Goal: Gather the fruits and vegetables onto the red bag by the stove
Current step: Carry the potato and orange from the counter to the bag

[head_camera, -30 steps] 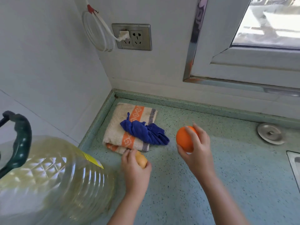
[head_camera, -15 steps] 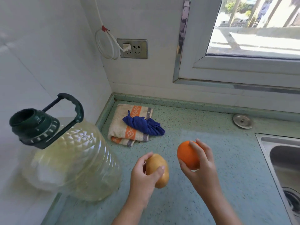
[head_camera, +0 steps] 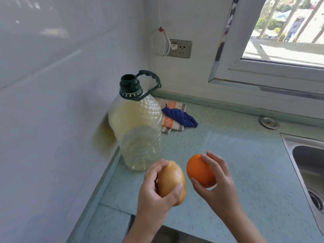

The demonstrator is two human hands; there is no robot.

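My left hand (head_camera: pixel 154 195) grips a tan potato (head_camera: pixel 171 181), held in the air above the green speckled counter (head_camera: pixel 245 163). Close beside it, my right hand (head_camera: pixel 219 183) holds an orange (head_camera: pixel 199 171). Both are lifted clear of the counter near its front left part, and the two nearly touch. The red bag and the stove are out of view.
A large oil jug (head_camera: pixel 138 130) with a dark green cap stands against the left wall. Behind it lie a folded towel (head_camera: pixel 172 120) and a blue cloth (head_camera: pixel 180 116). A steel sink (head_camera: pixel 308 165) is at the right, a wall socket (head_camera: pixel 180 49) and window behind.
Both hands have drawn back from the corner toward me with the potato and orange. The view has pulled back and turned left, so the jug now stands farther away.
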